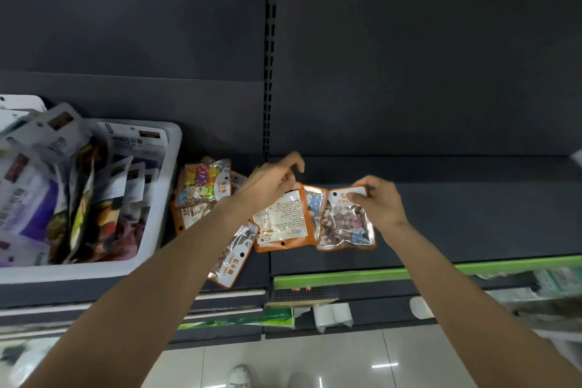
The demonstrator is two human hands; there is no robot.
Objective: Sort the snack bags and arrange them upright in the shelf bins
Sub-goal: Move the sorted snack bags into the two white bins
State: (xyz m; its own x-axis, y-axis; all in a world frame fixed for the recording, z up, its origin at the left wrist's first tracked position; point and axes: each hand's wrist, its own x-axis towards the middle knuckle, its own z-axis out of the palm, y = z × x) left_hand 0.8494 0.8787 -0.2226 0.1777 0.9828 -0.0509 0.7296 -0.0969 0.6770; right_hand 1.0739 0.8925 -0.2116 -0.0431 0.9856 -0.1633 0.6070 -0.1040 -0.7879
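Dark grey store shelf [456,224], slotted upright post [271,72] at back, green price strip [409,272] on right front edge. White plastic bin [157,198] sits on left part, packed with snack bags. Just right of bin, orange-edged candy bags [201,189] lie flat in loose overlapping pile; one stone-candy bag [231,257] reaches front edge.

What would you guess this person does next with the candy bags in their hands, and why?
Probably gather the two into one stack. The right hand pinches the stone candy bag by its top, the left hand holds the back-facing bag beside it, and both match, while the white bin holds other bags.
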